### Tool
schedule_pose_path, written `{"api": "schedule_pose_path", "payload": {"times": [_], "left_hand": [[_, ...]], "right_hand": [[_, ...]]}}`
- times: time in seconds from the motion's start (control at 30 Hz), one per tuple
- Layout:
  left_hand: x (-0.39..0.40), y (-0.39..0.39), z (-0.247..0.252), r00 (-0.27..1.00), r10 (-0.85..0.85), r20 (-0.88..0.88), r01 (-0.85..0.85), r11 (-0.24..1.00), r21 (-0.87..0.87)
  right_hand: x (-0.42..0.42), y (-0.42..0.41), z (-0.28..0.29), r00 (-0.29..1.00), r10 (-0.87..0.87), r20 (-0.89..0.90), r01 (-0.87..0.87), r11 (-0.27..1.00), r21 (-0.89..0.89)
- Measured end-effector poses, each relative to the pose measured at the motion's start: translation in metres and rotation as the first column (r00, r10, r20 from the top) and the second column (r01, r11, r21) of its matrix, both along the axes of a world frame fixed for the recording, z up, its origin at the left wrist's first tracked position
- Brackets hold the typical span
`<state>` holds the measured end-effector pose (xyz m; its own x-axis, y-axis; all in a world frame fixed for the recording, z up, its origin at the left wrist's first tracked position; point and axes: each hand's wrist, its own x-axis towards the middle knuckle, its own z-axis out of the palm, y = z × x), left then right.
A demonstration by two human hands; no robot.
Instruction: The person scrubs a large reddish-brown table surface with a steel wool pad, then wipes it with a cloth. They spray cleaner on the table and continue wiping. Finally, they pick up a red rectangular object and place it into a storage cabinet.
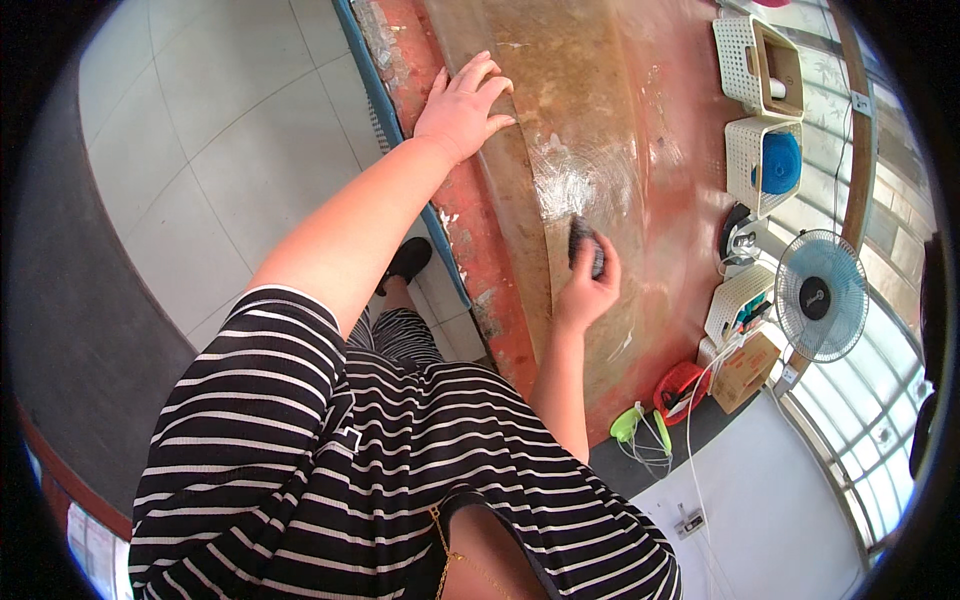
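Observation:
A large brownish translucent sheet (577, 97) lies over a red, worn tabletop (480, 247), with glossy, streaked smears near its middle. My left hand (469, 105) rests on the sheet near the table's front edge, fingers apart; whether the fingertips pinch its edge cannot be told. Nearer my body, my right hand (592, 289) grips a small dark textured pad (583, 244), somewhat blurred, against the sheet just below the shiny patch. A long fold or overlapping edge in the sheet runs between the two hands.
Along the far side stand white perforated baskets (742, 161), one with a blue roll (780, 163), a fan (821, 296), a cardboard box (742, 371) and a red basket (681, 390). A green cord holder (626, 424) with white cord lies near the right corner. Blue trim (450, 259) edges the table.

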<state>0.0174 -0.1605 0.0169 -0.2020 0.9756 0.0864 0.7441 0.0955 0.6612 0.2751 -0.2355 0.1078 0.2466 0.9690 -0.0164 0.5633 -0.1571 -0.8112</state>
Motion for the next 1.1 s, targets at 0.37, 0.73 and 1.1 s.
{"api": "schedule_pose_path", "payload": {"times": [0.37,0.73,1.1], "left_hand": [[0.001,-0.007,-0.003,0.998,0.001,-0.061,0.001,0.999,0.043],[-0.017,0.013,0.009,0.955,0.007,-0.298,-0.015,1.000,-0.025],[-0.042,0.056,-0.009,0.921,0.192,-0.338,-0.235,0.968,-0.090]], "right_hand": [[-0.073,-0.004,-0.037,0.545,0.635,0.548,-0.551,0.764,-0.336],[-0.074,-0.010,-0.044,0.498,0.642,0.583,-0.537,0.756,-0.375],[-0.111,0.022,-0.064,0.462,0.621,0.633,-0.543,0.763,-0.352]]}}
